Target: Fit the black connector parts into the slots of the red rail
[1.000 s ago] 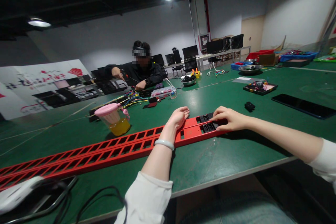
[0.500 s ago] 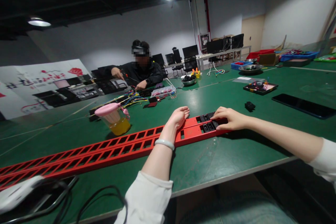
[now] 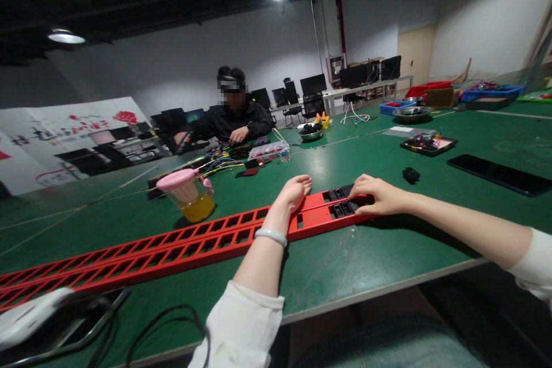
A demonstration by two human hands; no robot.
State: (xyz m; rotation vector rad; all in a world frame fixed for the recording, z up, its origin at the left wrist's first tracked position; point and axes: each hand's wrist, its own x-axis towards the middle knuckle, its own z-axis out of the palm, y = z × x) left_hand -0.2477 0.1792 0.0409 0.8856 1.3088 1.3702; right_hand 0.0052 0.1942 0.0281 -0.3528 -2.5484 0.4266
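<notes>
Two long red slotted metal strips (image 3: 228, 230) lie side by side on the green table, running from the far left to my right hand. My left hand (image 3: 295, 192) rests across them, palm turned up and fingers stretched out, holding nothing I can see. Black plastic modules (image 3: 344, 208) sit in openings near the strips' right end. Over that end, my right hand (image 3: 375, 195) has its thumb and fingers closed on a black module, partly hidden by the fingers. A loose black part (image 3: 411, 175) lies beyond my right hand.
A pink-lidded cup (image 3: 190, 195) with yellow liquid stands behind the strips. A phone (image 3: 500, 173) and a small tray of wired parts (image 3: 428, 144) lie at right. A white device (image 3: 32, 316) with black cables is at front left. Across the table, a person (image 3: 235, 121) sits by coloured wires.
My hands stay almost where they were on the red strips. The person opposite has lowered one hand, with a dark tool, toward the left.
</notes>
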